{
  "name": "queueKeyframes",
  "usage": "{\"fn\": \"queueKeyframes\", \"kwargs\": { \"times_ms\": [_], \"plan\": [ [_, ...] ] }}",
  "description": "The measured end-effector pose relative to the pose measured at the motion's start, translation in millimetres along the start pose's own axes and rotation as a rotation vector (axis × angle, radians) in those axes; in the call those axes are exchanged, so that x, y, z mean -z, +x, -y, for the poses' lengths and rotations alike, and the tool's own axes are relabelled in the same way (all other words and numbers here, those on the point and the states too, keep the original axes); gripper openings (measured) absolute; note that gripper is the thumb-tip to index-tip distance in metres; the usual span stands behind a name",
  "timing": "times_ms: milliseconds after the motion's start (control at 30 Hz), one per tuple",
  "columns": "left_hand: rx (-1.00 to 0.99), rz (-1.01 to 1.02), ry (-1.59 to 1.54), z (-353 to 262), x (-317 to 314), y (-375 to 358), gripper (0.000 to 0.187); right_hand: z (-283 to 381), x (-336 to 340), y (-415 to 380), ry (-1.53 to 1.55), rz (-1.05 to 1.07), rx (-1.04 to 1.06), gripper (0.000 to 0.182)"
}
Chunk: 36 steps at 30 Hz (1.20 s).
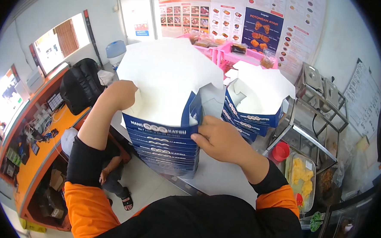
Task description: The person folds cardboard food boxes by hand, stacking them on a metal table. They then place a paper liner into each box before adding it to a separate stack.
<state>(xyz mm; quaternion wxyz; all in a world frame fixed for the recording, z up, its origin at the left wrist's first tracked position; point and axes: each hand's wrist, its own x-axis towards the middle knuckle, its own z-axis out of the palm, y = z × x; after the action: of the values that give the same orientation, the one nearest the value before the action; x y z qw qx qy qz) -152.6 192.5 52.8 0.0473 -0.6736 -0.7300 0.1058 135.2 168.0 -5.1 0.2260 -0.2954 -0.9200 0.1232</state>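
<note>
A tall stack of nested blue-and-white paper food boxes (167, 154) stands in front of me, with printed lettering on the front panels. The top food box (155, 126) is open, its white flaps spread up and outward. My left hand (122, 94) is closed at its left side, the fingertips hidden by the box wall. At the front right corner, my right hand (219, 138) pinches the edge of the same box, thumb in front. A second, lower stack of matching food boxes (253, 119) stands just right of the first.
Pink baskets (241, 55) with packed food stand behind the stacks. On the right are a metal rack (312, 138), a red cup (280, 151) and a tray of yellow pieces (300, 178). A person's sandalled foot (127, 199) shows below, near an orange counter (46, 154).
</note>
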Motion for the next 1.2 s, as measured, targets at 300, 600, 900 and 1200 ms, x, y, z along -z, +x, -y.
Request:
{"fn": "queueKeyframes", "kwargs": {
  "times_ms": [300,600,900,1200],
  "plan": [
    [-0.013,-0.122,-0.151,-0.7,-14.5,-13.3,0.036,-12.0,-16.0,20.9,0.305,-0.470,0.218,0.046],
    [-0.013,-0.241,-0.424,2.5,-44.9,-28.9,0.030,-28.7,-38.1,37.7,0.405,-0.364,0.199,0.034],
    [-0.340,-0.768,-1.418,-9.0,-101.2,-54.3,0.035,-44.0,-33.2,35.4,0.528,-0.334,0.339,0.023],
    [-0.742,-0.582,-1.088,-3.5,-86.1,-74.8,0.011,-49.7,-36.8,27.8,0.561,-0.308,0.346,0.019]
  ]
}}
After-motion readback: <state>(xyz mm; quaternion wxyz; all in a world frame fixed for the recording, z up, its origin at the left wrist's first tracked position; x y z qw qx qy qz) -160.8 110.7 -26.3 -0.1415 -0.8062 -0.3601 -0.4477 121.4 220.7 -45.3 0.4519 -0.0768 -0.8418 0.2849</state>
